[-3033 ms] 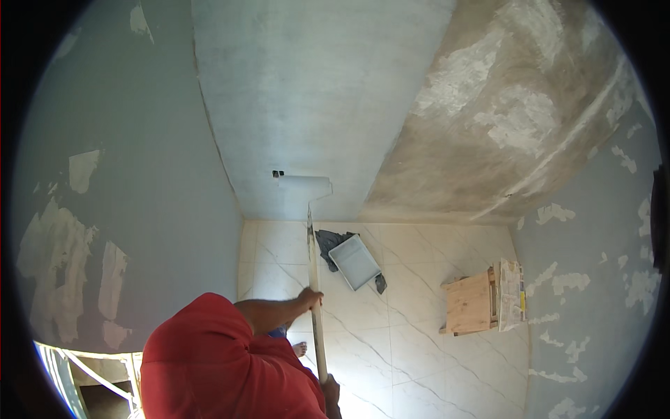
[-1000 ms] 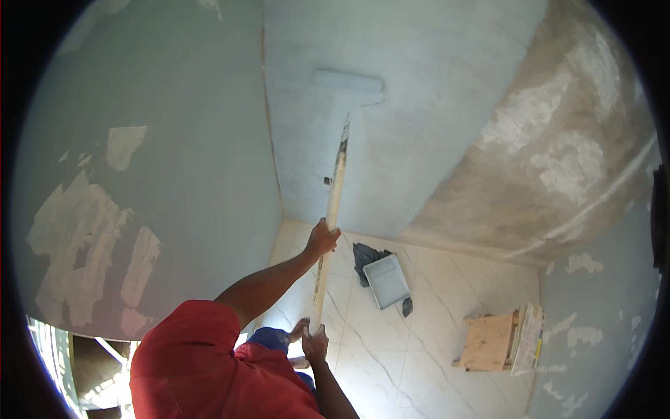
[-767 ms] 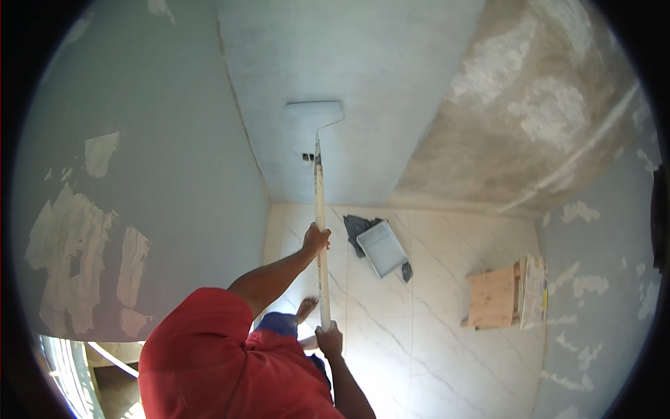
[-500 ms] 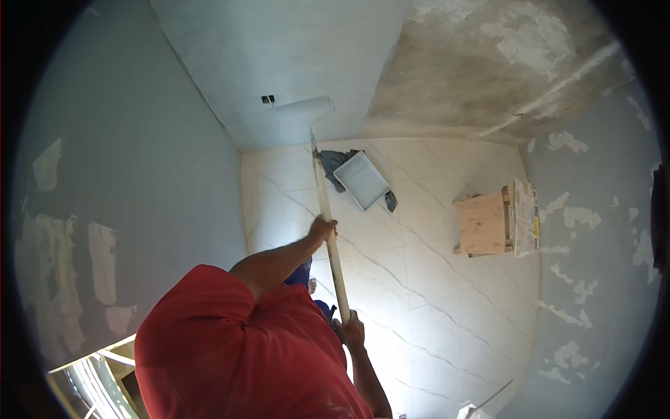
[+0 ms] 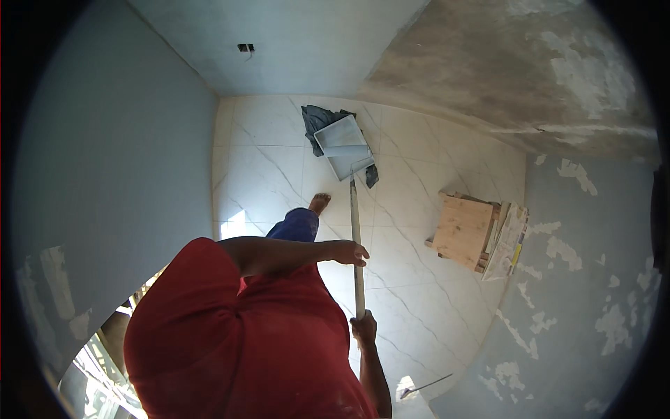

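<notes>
A paint roller (image 5: pixel 345 151) lies across the pale grey paint tray (image 5: pixel 339 130) on the floor in front of me. Its long pole (image 5: pixel 355 213) runs back toward my body. My left hand (image 5: pixel 347 253) is closed loosely around the middle of that pole, its fingers partly hidden behind it. Lower down, near the pole's end, my right hand (image 5: pixel 363 329) grips it firmly. A dark plastic sheet (image 5: pixel 315 122) sticks out from under the tray on two sides.
A wooden stool-like stand (image 5: pixel 462 222) with boards leaning on it stands on the marbled tile floor (image 5: pixel 412 258) to the right. The blue-grey left wall (image 5: pixel 125 140) is close. An electrical box (image 5: pixel 246 48) opens in the far wall. My bare foot (image 5: pixel 320 203) is left of the pole.
The roller has come down from the far wall into the tray. Both hands kept hold of the pole, which swung slightly right. One foot has come into fuller view.
</notes>
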{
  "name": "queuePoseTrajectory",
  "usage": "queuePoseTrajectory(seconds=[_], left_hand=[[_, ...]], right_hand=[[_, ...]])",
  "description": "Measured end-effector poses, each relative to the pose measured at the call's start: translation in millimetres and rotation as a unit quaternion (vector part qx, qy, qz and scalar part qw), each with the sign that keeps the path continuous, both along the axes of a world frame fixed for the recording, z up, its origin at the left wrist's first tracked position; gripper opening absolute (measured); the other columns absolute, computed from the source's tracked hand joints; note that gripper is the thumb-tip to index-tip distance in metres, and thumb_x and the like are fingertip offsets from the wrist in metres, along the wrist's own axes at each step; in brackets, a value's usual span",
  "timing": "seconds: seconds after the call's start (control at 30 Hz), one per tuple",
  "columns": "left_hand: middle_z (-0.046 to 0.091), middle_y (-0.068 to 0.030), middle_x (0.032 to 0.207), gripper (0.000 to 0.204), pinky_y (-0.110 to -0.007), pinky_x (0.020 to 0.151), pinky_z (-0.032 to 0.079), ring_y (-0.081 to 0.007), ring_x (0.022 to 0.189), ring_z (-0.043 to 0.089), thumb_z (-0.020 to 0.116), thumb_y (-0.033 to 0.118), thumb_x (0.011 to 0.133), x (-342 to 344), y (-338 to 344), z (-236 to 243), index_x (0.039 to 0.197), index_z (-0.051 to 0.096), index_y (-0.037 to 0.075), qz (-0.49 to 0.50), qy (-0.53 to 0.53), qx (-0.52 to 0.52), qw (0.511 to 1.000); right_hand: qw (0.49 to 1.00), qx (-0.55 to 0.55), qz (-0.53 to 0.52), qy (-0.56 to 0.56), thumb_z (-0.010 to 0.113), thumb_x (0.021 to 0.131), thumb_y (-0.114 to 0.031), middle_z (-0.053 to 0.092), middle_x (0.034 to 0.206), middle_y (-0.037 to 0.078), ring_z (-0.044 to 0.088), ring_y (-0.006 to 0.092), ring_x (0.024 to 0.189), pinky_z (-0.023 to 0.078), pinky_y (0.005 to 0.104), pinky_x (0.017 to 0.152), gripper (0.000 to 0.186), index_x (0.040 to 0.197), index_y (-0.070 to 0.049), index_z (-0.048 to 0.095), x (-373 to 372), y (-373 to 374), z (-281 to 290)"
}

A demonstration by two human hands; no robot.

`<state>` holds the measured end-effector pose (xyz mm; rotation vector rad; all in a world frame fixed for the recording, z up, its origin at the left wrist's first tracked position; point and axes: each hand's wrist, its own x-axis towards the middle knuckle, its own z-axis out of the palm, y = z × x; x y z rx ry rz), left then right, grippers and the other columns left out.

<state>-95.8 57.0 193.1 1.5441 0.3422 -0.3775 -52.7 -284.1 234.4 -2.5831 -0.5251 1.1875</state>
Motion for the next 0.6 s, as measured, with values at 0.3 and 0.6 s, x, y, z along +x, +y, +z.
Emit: queuePoseTrajectory(seconds=[0.3, 0.6], left_hand=[[0.065, -0.0095, 0.105, 0.053, -0.032, 0.076, 0.052, -0.0177, 0.088, 0.061, 0.063, 0.042, 0.094, 9.0, 221.0, 306.5, 0.13, 0.06, 0.004, 0.067, -0.396, -0.171, 0.9], [0.061, -0.0113, 0.085, 0.05, -0.024, 0.049, 0.049, -0.0116, 0.06, 0.058, 0.078, 0.031, 0.081, 18.4, 217.5, 394.4, 0.119, 0.068, 0.0, 0.119, -0.543, -0.013, 0.831]], right_hand=[[0.97, -0.193, 0.147, 0.018, 0.066, 0.078, -0.018, 0.069, 0.091, 0.024, 0.07, 0.0353, 0.079, 0.058, 0.0439, 0.069, 0.031, 0.099, 0.002, 0.057, 196.6, 169.7, -9.5], [0.949, -0.204, 0.229, 0.07, 0.068, 0.085, -0.026, 0.065, 0.076, 0.016, 0.064, 0.0228, 0.056, 0.054, 0.0381, 0.048, 0.038, 0.109, 0.0, 0.054, 359.6, 231.9, 5.0]])
